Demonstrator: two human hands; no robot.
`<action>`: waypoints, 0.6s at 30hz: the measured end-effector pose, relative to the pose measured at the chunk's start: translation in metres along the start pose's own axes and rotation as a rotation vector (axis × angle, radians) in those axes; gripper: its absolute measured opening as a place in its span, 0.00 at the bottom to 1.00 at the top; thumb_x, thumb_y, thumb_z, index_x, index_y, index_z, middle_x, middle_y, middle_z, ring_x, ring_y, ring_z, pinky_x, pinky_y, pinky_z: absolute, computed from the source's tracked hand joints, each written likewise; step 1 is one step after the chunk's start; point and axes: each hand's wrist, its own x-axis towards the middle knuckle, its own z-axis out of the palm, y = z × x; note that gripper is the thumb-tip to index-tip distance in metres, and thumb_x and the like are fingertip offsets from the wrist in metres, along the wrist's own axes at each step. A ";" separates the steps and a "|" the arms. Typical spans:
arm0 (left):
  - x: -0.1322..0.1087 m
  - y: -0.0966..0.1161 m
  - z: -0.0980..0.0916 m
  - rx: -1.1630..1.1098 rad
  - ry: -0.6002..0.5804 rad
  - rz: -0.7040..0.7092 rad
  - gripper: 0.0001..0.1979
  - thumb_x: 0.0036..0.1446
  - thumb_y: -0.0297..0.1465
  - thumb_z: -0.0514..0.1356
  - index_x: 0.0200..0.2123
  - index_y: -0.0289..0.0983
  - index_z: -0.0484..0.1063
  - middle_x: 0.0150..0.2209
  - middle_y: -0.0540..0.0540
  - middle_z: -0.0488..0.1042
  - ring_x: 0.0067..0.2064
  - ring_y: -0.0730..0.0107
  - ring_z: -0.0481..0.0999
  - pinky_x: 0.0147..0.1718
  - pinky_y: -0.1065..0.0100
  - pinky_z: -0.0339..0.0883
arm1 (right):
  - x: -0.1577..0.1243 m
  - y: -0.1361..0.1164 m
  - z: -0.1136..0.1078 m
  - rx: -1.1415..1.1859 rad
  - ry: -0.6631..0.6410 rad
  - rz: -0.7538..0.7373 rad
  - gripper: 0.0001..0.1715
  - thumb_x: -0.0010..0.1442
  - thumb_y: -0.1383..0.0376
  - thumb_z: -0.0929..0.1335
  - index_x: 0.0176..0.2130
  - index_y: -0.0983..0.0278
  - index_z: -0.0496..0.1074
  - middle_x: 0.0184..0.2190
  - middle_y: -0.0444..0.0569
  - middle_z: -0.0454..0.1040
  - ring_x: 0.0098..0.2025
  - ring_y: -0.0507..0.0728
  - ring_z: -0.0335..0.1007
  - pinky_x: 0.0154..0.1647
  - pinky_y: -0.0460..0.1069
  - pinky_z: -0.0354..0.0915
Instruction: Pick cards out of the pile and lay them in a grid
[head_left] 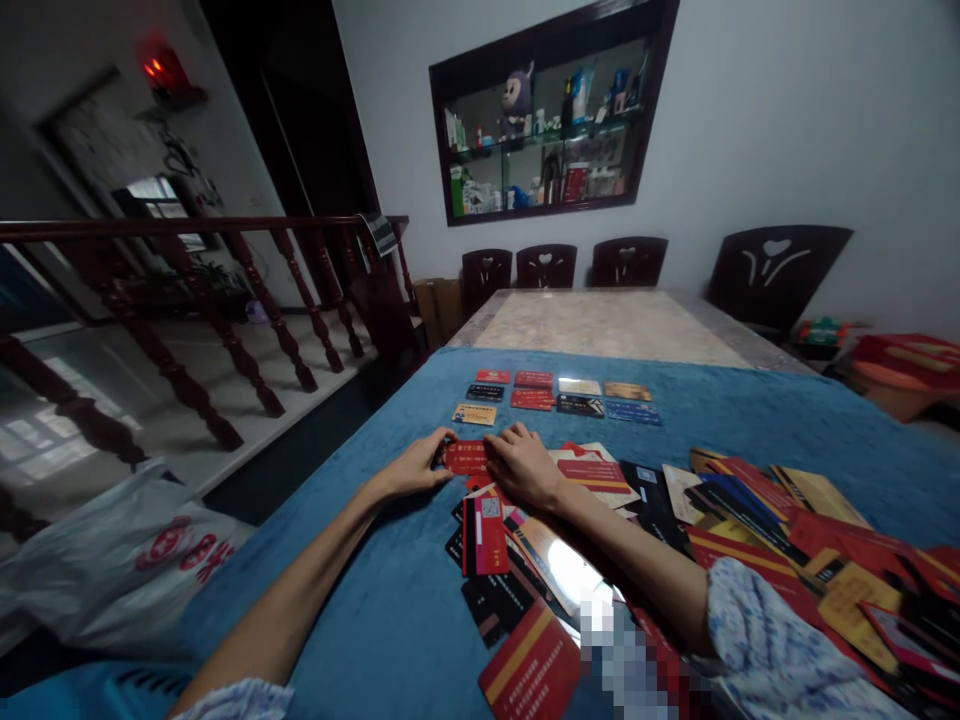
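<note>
The left hand (421,464) and right hand (525,466) meet at a red card (466,458), which lies between them just nearer the person than the laid-out rows (556,397). The left thumb and fingers hold its left end, with a narrow gap between them; the right fingers are curled over its right end, and how tightly they grip I cannot tell. The rows hold nine cards in four columns: three in the leftmost, a cream card (475,414) nearest, and two in each of the others, with a blue card (634,412) at the near right. Loose cards lie heaped under and beside the right forearm, among them a striped red card (534,668) near the front edge and a gold card (857,607) at the right. All rest on a blue cloth (360,590) covering the near part of the table (592,322). Beyond stand dark chairs (628,262); a white bag (112,575) sits at the left.
</note>
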 end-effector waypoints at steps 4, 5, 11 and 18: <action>0.000 0.002 0.000 0.033 0.024 -0.022 0.21 0.47 0.28 0.60 0.47 0.36 0.64 0.30 0.53 0.67 0.31 0.71 0.65 0.31 0.70 0.60 | 0.000 0.000 -0.004 0.011 -0.001 -0.016 0.19 0.64 0.62 0.64 0.53 0.63 0.69 0.46 0.56 0.72 0.50 0.63 0.58 0.45 0.55 0.55; 0.000 0.003 -0.001 0.044 0.031 -0.025 0.21 0.48 0.28 0.60 0.47 0.36 0.64 0.30 0.53 0.67 0.31 0.71 0.65 0.31 0.70 0.60 | 0.000 0.000 -0.004 0.014 0.000 -0.020 0.19 0.64 0.61 0.64 0.53 0.64 0.69 0.46 0.56 0.72 0.51 0.63 0.58 0.45 0.55 0.56; 0.000 0.004 -0.003 0.086 0.038 -0.024 0.22 0.48 0.28 0.60 0.49 0.35 0.64 0.34 0.50 0.70 0.34 0.69 0.69 0.35 0.68 0.64 | 0.002 0.006 -0.002 0.035 0.013 -0.063 0.23 0.61 0.56 0.67 0.53 0.65 0.69 0.46 0.57 0.71 0.50 0.64 0.57 0.45 0.56 0.56; 0.001 -0.001 -0.003 0.031 0.052 -0.014 0.24 0.47 0.27 0.61 0.50 0.35 0.65 0.43 0.44 0.74 0.40 0.64 0.73 0.42 0.64 0.69 | 0.005 0.009 -0.003 0.042 0.011 -0.082 0.26 0.58 0.54 0.70 0.52 0.63 0.68 0.46 0.55 0.70 0.50 0.63 0.57 0.45 0.55 0.56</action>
